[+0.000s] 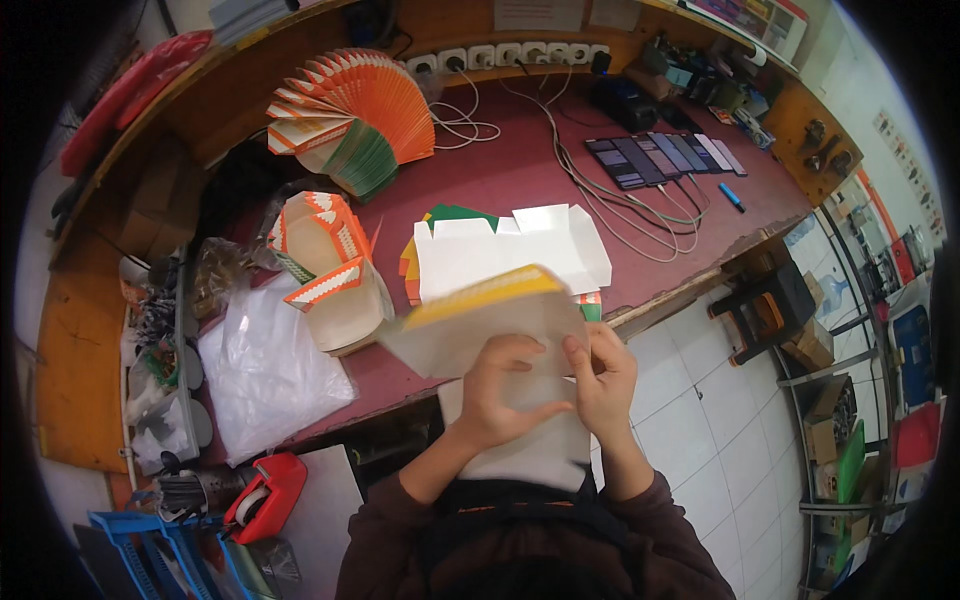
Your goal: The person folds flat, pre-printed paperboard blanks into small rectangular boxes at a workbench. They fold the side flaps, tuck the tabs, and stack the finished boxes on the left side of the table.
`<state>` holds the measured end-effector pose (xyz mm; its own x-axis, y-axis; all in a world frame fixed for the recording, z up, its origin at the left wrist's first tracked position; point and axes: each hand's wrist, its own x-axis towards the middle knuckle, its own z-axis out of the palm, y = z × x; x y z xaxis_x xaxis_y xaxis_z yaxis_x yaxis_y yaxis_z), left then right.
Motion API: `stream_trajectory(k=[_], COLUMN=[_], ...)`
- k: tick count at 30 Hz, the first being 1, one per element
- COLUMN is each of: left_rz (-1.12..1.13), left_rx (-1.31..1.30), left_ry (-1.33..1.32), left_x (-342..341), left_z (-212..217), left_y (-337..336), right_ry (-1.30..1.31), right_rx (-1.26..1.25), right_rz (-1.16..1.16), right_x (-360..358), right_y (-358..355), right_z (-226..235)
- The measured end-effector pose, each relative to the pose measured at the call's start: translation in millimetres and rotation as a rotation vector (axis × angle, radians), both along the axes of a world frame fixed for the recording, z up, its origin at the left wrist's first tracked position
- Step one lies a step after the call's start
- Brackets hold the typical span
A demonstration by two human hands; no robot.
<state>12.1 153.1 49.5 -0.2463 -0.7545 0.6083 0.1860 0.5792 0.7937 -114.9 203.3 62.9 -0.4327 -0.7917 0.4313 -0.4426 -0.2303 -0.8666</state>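
Note:
A partly folded cardboard carton (pixel 480 335), grey-white inside with a yellow patterned edge, is tilted up in front of me and slightly blurred. My right hand (pixel 607 375) grips its right edge, thumb on the near face and fingers wrapped round. My left hand (pixel 500 390) lies against the carton's inner face, its fingers curved and its thumb stretched apart. Below my hands, a pale cardboard panel (pixel 530 450) rests over my lap; whether it belongs to the same carton I cannot tell. Just beyond, flat white carton blanks (pixel 520 250) lie on the red tabletop (pixel 480 185), with green and yellow ones under them.
Orange and green folded cartons (pixel 375 110) fan out at the back left, with more (pixel 330 260) nearer. A clear plastic bag (pixel 270 360) lies at left, above a red tape dispenser (pixel 265 495). Phones (pixel 660 155), cables (pixel 600 190) and a blue marker (pixel 732 197) are at right.

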Motion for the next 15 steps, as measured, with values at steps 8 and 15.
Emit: stream_trajectory(k=[8, 15], left_rz=[0.385, -0.025], left_rx=[-0.723, -0.024], left_ry=[-0.472, -0.058], left_x=[-11, -4], left_z=[-11, -4], left_y=[-18, -21], right_ry=[-0.573, 0.266], right_rx=[0.165, -0.317], right_rz=[0.172, -0.129], right_x=[-11, -19], right_y=[-9, -15], right_z=[-6, 1])
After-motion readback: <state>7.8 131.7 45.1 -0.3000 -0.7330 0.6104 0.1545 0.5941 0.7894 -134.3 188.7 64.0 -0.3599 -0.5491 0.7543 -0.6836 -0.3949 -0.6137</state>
